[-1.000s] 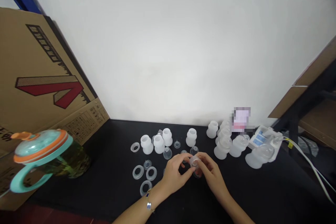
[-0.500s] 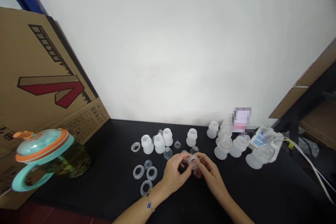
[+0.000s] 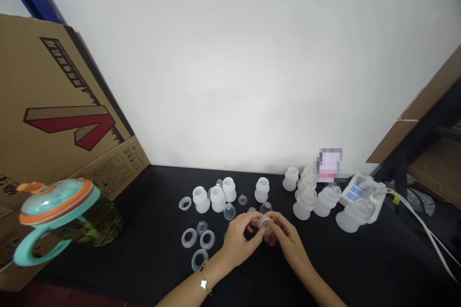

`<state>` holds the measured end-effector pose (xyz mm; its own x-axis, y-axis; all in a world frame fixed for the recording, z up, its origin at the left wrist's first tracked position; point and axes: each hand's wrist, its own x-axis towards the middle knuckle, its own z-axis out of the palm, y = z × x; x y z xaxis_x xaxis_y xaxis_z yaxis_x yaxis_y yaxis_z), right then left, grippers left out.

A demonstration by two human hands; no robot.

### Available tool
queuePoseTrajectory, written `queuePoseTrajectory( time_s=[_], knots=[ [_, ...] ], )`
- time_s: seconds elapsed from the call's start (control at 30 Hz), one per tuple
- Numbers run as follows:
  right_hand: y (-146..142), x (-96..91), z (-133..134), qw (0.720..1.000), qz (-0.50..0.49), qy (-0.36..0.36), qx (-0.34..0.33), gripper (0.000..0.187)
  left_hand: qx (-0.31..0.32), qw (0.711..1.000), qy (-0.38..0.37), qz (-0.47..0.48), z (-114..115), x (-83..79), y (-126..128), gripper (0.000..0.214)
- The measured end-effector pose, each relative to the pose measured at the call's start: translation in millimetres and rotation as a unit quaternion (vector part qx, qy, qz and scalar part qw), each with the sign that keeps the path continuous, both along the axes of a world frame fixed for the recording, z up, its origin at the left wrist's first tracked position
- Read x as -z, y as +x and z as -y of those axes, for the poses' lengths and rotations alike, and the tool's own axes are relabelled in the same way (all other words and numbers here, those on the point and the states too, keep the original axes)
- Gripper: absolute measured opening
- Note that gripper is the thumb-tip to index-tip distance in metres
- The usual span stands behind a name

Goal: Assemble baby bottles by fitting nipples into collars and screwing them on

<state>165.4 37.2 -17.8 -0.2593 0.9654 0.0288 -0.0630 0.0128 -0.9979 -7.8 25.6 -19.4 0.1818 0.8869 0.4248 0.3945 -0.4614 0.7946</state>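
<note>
My left hand (image 3: pixel 237 242) and my right hand (image 3: pixel 288 240) meet above the black table, fingers closed on a translucent bottle collar ring (image 3: pixel 265 221). Whether a nipple sits inside that ring is hard to make out. Just beyond my fingers lies a clear silicone nipple (image 3: pixel 266 207), and another nipple (image 3: pixel 229 211) rests left of it. Several loose collar rings (image 3: pixel 207 239) lie flat near my left wrist. White bottles with uncovered necks (image 3: pixel 200 200) stand behind them, and one more white bottle (image 3: pixel 262 190) stands straight ahead of my hands.
Several bottles topped with clear parts (image 3: pixel 305 206) stand to the right, beside a white box (image 3: pixel 360 192) with cables. A teal-lidded jug (image 3: pixel 103 223) is at the left before a cardboard box (image 3: pixel 68 76). A white wall (image 3: pixel 245 67) closes off the back.
Both hands keep hold of the ring in nearly the same place, with only a slight shift of the fingers and left wrist. The view has moved slightly.
</note>
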Motion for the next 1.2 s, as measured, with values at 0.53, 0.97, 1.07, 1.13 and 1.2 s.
queuePoseTrajectory(
  time_s=[0.53,0.97,1.07,1.13,1.2],
  knots=[
    [1,-2.2,-2,1.0,0.012,0.004,0.0,0.037,-0.009,0.999,0.026,-0.019,2,-2.3,0,0.023],
    [1,0.3,-1,0.999,0.011,0.019,0.031,0.04,-0.012,1.0,-0.002,-0.001,1,4.1,0,0.03],
    [1,3.7,1,0.999,0.021,0.02,0.03,0.042,-0.016,1.0,-0.002,0.0,0,3.3,0,0.027],
    [1,6.0,2,0.999,0.029,0.024,0.032,0.044,-0.018,1.0,0.01,-0.003,1,2.0,0,0.026],
    [2,7.2,3,0.998,0.049,0.035,0.037,0.045,-0.02,0.999,0.029,-0.008,1,0.0,0,0.025]
  ],
)
